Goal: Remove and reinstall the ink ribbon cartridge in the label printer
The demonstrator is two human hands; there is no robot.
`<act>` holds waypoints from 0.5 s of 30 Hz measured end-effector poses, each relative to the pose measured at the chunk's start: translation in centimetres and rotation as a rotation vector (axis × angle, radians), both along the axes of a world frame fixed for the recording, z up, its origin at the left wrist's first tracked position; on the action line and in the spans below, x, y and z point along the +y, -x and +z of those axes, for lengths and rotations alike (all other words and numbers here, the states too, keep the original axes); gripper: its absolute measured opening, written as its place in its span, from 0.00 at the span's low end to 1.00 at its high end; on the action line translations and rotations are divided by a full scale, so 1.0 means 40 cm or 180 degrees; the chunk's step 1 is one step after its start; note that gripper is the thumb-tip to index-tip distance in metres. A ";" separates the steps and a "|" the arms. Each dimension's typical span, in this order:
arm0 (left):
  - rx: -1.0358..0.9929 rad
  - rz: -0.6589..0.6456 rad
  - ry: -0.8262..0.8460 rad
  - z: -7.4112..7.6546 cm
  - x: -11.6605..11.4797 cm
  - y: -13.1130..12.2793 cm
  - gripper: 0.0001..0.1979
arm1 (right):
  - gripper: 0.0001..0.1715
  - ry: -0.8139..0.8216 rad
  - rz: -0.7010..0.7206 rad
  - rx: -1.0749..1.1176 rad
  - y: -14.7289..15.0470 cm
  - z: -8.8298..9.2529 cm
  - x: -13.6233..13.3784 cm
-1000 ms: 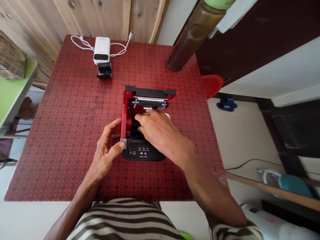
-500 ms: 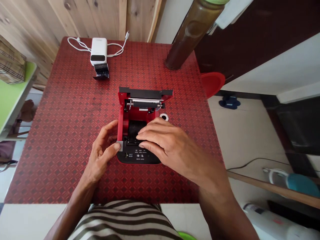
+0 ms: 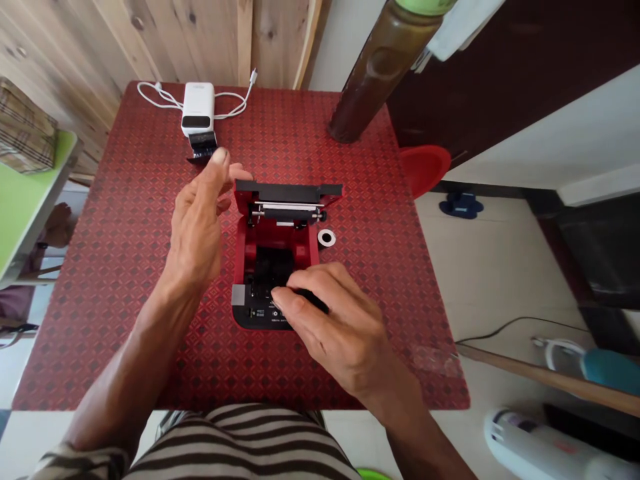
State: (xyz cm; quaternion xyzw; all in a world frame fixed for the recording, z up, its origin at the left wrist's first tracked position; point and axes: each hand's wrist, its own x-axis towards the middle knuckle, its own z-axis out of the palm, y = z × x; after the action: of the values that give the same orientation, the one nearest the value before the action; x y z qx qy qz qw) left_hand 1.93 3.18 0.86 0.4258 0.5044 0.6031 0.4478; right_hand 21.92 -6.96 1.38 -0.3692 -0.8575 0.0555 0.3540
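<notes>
A small red and black label printer (image 3: 240, 257) lies on the table with its lid (image 3: 287, 193) raised, showing the dark roll bay (image 3: 273, 263). Beside the lid's left corner is my left hand (image 3: 197, 220), open, thumb pointing up and fingertips reaching to the corner; whether they touch it I cannot tell. My right hand (image 3: 340, 313) rests over the right part of the black front panel (image 3: 257, 315), thumb and fingers apart, covering some of its markings. Close to the printer's right wall sits a small white-faced roll (image 3: 327, 238) with a dark core.
At the back left, a white power bank (image 3: 198, 107) with a white cable (image 3: 233, 110) stands near crumpled black wrapping (image 3: 203, 145). A tall brown bottle (image 3: 373, 70) with a green lid is at the back right. The red patterned table (image 3: 100, 300) has a red stool (image 3: 425, 170) beyond it.
My left hand has left the printer's front left corner and moved up beside the raised lid. My right hand has drawn back from the roll bay onto the front panel.
</notes>
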 end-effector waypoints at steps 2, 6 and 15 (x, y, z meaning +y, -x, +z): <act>-0.0050 -0.0030 -0.0061 0.000 -0.019 -0.002 0.17 | 0.09 -0.0116 -0.0085 -0.0005 0.000 -0.010 -0.017; 0.0026 -0.0191 -0.0040 -0.018 -0.092 0.020 0.03 | 0.09 -0.0311 -0.0217 -0.0081 -0.005 -0.029 -0.044; 0.0041 -0.0483 0.0618 -0.102 -0.232 0.052 0.32 | 0.09 -0.0494 -0.0318 -0.0107 0.005 -0.058 -0.062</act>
State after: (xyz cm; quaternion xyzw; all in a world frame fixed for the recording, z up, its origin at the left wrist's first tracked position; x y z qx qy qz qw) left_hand -0.14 -6.10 -3.21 0.4212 0.5296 0.5131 0.5281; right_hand 21.73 -9.45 -0.95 -0.3839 -0.8456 -0.0350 0.3694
